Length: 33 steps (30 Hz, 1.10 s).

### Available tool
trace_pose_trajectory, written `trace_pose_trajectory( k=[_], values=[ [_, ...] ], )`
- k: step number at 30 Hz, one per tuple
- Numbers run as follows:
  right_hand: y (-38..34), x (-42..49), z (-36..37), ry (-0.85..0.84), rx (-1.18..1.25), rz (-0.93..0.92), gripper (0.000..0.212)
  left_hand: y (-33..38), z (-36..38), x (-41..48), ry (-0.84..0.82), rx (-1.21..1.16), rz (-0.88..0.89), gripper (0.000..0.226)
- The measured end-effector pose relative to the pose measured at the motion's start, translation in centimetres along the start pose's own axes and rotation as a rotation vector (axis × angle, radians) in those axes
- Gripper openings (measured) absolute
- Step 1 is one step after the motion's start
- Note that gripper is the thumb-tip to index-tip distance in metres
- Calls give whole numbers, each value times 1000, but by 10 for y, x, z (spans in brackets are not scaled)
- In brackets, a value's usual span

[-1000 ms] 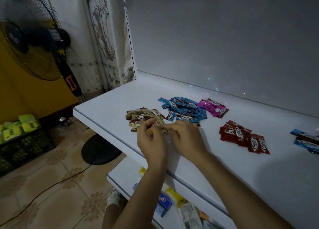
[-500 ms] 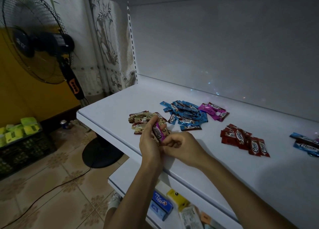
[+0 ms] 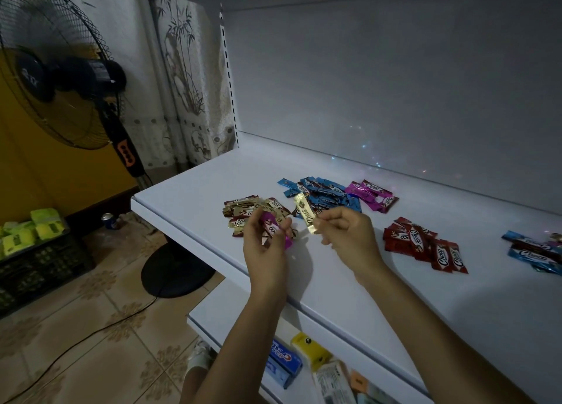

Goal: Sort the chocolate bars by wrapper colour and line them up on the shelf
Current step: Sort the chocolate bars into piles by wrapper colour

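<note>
We hold a pink bar in our left hand, the grip curled round it above the front of the shelf. A gold bar is pinched by its lower end between the thumb and fingertips of our right hand and held up on a slant. Each hand keeps one colour apart, we judge, since the two go to different heaps. The gold pile lies just behind the left hand. The pink pile sits further back to the right, beyond the blue pile. The red pile lies beside the right hand, and a mostly blue heap lies at the far right. All are loose heaps, not yet lines.
</note>
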State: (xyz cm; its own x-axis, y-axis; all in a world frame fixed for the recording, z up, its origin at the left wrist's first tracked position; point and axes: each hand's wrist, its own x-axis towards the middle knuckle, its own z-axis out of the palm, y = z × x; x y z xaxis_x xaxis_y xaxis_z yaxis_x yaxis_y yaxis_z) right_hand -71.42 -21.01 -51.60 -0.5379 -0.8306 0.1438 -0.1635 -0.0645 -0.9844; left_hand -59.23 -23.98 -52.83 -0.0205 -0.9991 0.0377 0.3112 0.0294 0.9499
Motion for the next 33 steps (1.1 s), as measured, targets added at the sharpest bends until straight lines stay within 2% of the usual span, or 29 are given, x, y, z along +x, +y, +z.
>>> trace_pose_trajectory(
  k=[2,5,7,11,12,14,16,17,20,24,26,29,31,33],
  values=[
    [11,5,-1,115,-172,-19,15,1,-1,1,18,-39,-41,55],
    [20,9,1,97,-444,-38,9,3,0,0,-2,-152,-81,62],
    [19,9,5,39,-565,-61,3,3,1,-2,-52,-195,-59,53],
    [19,9,7,-114,-601,-135,20,6,-1,-4,-159,-77,16,15],
    [18,9,6,-96,-541,-131,22,5,-1,-5,-179,-27,42,9],
    [9,6,5,-50,-253,-35,36,1,1,-7,-212,81,105,5],
    [-5,3,0,-79,77,100,44,-5,1,-5,-251,194,178,6],
    [-10,1,-2,-105,150,124,44,-8,1,-4,-279,259,216,7],
    [-11,-2,-4,-94,211,162,25,-12,2,-4,-316,418,270,9],
    [-9,8,-14,141,451,294,11,-12,4,-3,-354,642,308,31],
    [-9,14,-20,218,569,323,11,-16,6,-5,-420,865,425,34],
    [-12,24,-24,246,577,347,20,-22,10,-10,-481,1101,677,38],
    [-15,39,-29,304,613,394,23,-23,13,-12,-503,1136,719,41],
    [-19,60,-38,353,708,438,25,-22,14,-10,-509,1122,685,42]
  ],
)
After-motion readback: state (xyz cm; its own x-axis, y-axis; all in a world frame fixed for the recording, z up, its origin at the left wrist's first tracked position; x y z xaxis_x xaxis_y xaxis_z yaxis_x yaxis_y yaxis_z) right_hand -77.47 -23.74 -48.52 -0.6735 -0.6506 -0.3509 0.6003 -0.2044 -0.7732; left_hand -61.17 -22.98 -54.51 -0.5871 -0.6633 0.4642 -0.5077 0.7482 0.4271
